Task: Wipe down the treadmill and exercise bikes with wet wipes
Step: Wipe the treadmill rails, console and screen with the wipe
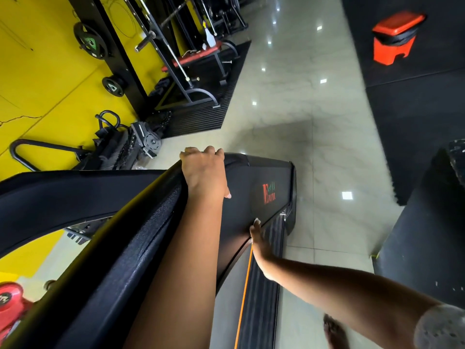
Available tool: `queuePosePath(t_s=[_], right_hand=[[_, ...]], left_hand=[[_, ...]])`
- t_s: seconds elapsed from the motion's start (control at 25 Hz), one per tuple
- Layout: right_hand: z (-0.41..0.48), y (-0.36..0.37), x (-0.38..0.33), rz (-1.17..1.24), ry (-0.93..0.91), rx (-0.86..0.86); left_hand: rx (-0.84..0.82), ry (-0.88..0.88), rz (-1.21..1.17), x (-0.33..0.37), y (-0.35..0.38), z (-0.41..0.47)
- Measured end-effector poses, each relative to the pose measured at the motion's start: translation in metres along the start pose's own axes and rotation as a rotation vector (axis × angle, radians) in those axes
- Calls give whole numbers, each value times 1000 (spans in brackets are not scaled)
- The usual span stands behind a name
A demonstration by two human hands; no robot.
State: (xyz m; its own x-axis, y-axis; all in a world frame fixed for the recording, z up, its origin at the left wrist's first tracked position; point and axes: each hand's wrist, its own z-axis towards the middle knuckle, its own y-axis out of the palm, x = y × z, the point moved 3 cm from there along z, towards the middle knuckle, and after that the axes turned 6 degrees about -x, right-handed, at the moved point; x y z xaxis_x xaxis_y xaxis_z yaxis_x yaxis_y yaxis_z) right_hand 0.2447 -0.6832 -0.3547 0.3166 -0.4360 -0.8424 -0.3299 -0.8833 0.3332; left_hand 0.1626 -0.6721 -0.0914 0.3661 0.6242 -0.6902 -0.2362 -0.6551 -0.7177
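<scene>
I look down on a black treadmill whose hood carries a red logo. My left hand grips a black padded bar that runs up over the hood, with the fingers curled over its far edge. My right hand reaches down to the hood's near edge, beside the ribbed side rail with its orange stripe. Its fingers lie straight against the surface. No wipe shows in either hand; whatever is under the right palm is hidden.
Glossy tiled floor lies beyond the treadmill. A weight rack with plates, a red bench and a spray bottle stand at the back left. A red pedal bin sits on black matting at the back right. My bare foot is at the bottom.
</scene>
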Motion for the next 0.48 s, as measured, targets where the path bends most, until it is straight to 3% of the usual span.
queuePosePath(t_s=[0.2,0.48], right_hand=[[-30,18,-2,-70,-3,154],[-50,9,-47,-637,-107,258]], left_hand=[[-43,5,-37,-1,-1,-2],[-62,-30,-134,-3,-5,1]])
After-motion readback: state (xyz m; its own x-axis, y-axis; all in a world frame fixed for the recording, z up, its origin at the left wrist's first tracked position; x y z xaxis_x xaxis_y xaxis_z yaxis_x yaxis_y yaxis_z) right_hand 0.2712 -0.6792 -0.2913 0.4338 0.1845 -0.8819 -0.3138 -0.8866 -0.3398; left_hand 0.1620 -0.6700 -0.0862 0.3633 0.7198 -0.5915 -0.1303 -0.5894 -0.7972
